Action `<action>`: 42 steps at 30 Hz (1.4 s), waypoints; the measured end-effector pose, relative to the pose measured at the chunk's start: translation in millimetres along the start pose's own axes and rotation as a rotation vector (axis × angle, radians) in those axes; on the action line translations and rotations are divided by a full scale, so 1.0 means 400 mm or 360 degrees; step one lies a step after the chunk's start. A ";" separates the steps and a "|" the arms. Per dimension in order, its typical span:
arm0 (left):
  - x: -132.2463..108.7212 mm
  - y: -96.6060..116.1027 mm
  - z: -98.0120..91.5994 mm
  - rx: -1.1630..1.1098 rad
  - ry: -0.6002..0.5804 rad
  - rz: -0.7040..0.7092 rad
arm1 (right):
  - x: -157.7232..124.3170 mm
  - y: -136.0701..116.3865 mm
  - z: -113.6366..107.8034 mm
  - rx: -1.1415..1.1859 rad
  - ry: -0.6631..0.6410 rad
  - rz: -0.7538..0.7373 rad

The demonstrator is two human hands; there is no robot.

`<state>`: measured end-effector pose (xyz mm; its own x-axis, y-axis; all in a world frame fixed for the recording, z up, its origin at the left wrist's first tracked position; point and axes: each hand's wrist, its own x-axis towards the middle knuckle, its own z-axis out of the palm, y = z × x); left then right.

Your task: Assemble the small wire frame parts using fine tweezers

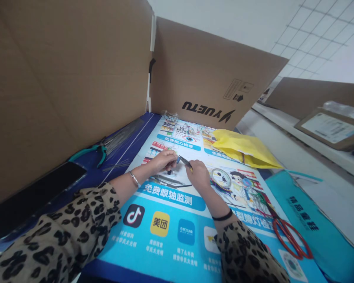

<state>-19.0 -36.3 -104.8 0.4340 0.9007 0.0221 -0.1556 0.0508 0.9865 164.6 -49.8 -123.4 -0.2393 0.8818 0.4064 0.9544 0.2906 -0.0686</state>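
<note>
Over the middle of the printed poster [171, 214], my left hand [166, 161] is closed in a pinch on a small object whose shape is too small to tell, with a bit of blue at the fingertips. My right hand [199, 175] is wrapped round small pliers [185, 161] with yellow on the handle. The pliers' tip points left and reaches the fingertips of my left hand. Below the hands, thin dark tools or rods [168, 181] lie on the poster. A coil of wire [221, 179] lies right of my right hand.
Cardboard panels [206, 74] stand behind and at the left. Teal-handled pliers [102, 153] and thin wires [124, 137] lie left. At the right are red-handled scissors [292, 237], a yellow bag [247, 149], a teal bag [309, 212] and tangled wires [258, 200]. A black slab [38, 196] lies far left.
</note>
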 end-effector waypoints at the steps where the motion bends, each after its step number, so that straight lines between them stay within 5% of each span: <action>1: 0.001 -0.003 -0.002 0.0012 0.0004 0.0001 | 0.001 0.002 0.001 0.0026 0.0012 0.0030; 14: 0.013 -0.023 -0.013 -0.0040 0.0138 0.0016 | -0.006 -0.008 -0.030 -0.0066 0.0193 -0.0355; 42: 0.010 -0.015 -0.002 0.0139 0.0219 0.0112 | -0.010 -0.009 -0.035 -0.0274 0.0137 -0.0439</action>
<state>-17.0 -32.7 -110.6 0.2983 0.9515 0.0748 -0.1012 -0.0464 0.9938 164.4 -59.6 -112.0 -0.4838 0.7418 0.4643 0.8737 0.4405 0.2066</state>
